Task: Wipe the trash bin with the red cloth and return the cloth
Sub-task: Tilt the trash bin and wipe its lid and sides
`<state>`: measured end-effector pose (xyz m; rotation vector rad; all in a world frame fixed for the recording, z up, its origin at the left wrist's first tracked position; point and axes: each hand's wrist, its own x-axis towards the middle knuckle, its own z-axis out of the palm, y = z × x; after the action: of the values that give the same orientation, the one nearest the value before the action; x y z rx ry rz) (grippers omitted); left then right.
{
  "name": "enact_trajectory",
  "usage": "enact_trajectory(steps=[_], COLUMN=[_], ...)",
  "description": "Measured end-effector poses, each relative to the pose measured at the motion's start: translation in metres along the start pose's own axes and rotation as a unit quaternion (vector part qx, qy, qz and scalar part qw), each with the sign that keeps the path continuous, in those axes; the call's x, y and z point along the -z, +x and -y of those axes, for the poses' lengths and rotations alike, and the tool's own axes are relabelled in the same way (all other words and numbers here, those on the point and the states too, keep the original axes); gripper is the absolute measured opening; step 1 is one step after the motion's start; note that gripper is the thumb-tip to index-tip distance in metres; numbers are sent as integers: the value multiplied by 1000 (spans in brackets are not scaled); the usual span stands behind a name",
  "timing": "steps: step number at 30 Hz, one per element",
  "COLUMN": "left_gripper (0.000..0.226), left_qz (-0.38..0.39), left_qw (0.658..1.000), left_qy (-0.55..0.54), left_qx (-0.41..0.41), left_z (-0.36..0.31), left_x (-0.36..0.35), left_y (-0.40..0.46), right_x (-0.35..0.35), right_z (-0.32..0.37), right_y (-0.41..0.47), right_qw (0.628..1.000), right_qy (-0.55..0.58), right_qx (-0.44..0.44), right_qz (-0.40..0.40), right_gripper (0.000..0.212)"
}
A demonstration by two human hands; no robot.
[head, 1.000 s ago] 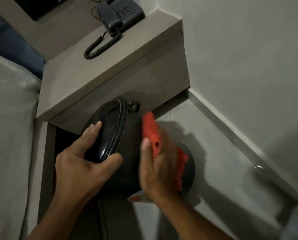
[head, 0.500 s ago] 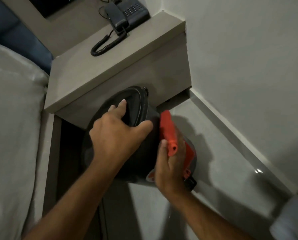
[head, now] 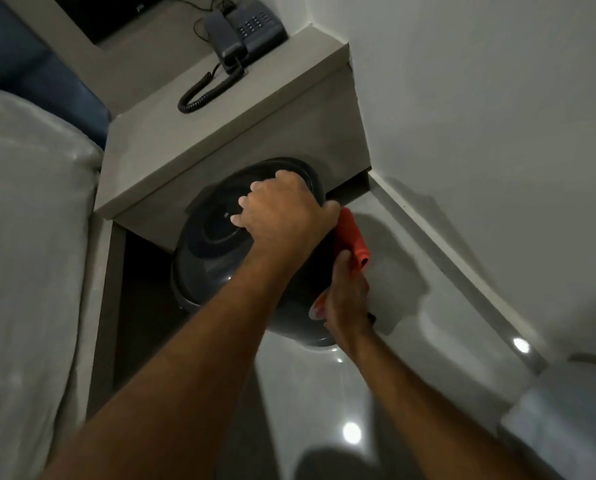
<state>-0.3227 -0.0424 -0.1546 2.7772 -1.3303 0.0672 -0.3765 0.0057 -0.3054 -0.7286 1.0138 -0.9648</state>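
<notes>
Glossy grey floor fills the near part of the view, with some bright light spots on it, and two bare forearms reach forward over it. At the right edge, low down, a pale object is seen, but it is too blurred to tell what it is.

Next comes the right hand. It is pressed against the right side of the bin, and its fingers are closed on the red cloth. One rolled end of the cloth sticks up above the hand, between the bin and the floor beside it. Most of the cloth is hidden behind the hand and the bin.

The bin is dark and round. It is tilted, so the lid faces toward the camera and to the left. It is on the floor, just in front of the nightstand, and its upper edge covers part of the front panel.

The left hand lies on the lid near the upper right rim. Its fingers are curled over the lid and the thumb reaches to the rim, so it grips the bin.

On the left there is a bed with pale cover. Farther, on top of the nightstand, a dark telephone stands with its coiled cord lying beside it. A light wall rises on the right.
</notes>
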Motion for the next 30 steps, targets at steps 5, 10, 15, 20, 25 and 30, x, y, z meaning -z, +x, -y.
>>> enact_trajectory(steps=[5,10,15,20,25,30], left_gripper=[100,109,132,130,114,101], left_qz=[20,-2,96,125,8,-23], left_qw=[997,982,908,943,915,940], left_qy=[77,120,155,181,245,245], left_qx=[-15,-148,-376,-250,-322,-237], left_z=[-13,9,123,199,166,88], left_x=[-23,-6,21,18,15,4], left_y=[-4,2,-20,-24,-30,-53], right_x=[21,22,37,50,42,42], right_z=[-17,-30,-31,-26,-32,-36], right_y=[-3,6,24,33,31,30], right_qw=[996,995,987,986,984,986], right_qy=[17,61,124,127,146,149], right_qx=[-38,-72,-71,-58,-55,-62], right_qz=[76,32,-71,-86,-86,-34], right_gripper=[79,96,108,113,100,96])
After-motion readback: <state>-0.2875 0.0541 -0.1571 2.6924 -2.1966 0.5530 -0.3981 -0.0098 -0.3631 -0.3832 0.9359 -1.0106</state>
